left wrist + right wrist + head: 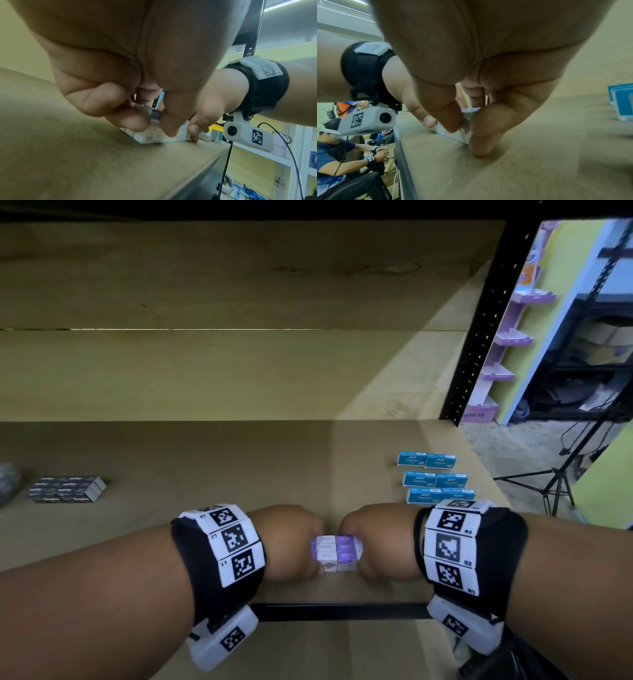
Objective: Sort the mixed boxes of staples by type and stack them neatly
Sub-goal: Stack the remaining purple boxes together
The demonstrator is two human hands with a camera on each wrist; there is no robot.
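Note:
A small block of purple-and-white staple boxes (337, 553) sits on the wooden shelf (239, 460) near its front edge. My left hand (291, 542) grips its left end and my right hand (376, 541) grips its right end. In the left wrist view, thumb and fingers pinch the purple-and-white boxes (154, 134) against the board. In the right wrist view, my fingers curl round the white end of the boxes (460, 134). Blue staple boxes (435, 479) stand in three paired rows at the right. A flat group of dark staple boxes (66, 489) lies at far left.
The shelf's black front rail (342, 611) runs just below my wrists. A black upright post (479, 337) bounds the shelf at right, with a tripod (555, 484) on the floor beyond. A grey object (8, 481) sits at the far left edge. People sit behind, in the right wrist view.

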